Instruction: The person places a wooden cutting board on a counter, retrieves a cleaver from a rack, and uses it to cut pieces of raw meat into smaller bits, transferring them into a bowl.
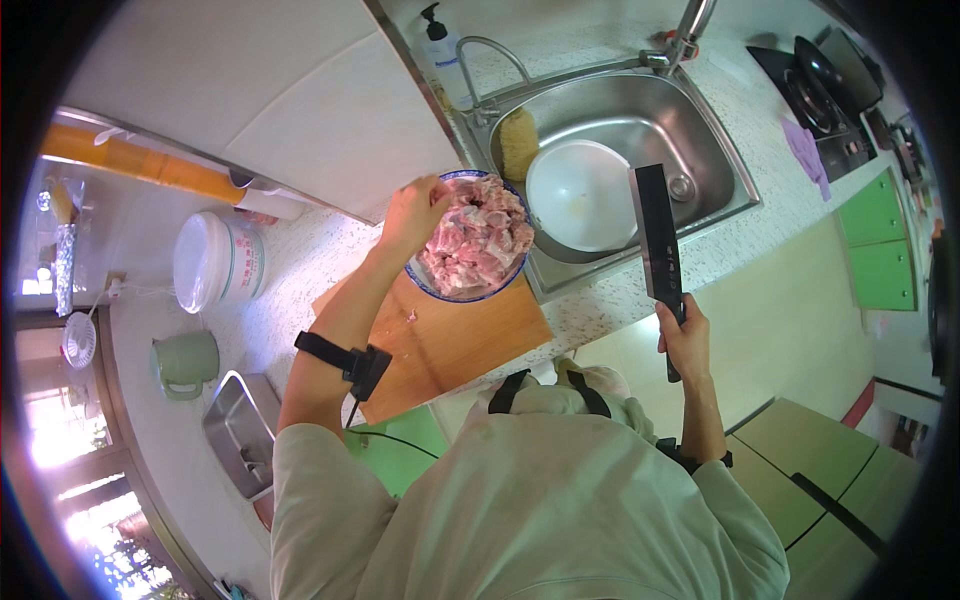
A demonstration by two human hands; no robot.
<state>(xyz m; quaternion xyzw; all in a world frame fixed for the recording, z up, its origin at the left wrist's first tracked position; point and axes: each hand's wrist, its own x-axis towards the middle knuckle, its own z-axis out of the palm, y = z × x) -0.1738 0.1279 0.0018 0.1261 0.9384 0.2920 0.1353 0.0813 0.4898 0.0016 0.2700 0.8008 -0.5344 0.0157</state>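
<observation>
A blue-rimmed bowl heaped with pieces of raw meat (476,236) rests at the far edge of a wooden cutting board (450,337). My left hand (415,214) is at the bowl's upper left, its fingertips at the meat; whether they grip a piece is hidden. In my right hand (684,337) is the handle of a cleaver (657,232), its dark blade pointing away from me, in front of the sink's near right part. Small scraps of meat lie on the board.
Beyond the board, a steel sink (720,169) holds a white basin (574,199) and a yellow sponge (518,144). A white tub (217,262) and green kettle (185,362) stand left. A black cable (397,435) hangs near my left arm.
</observation>
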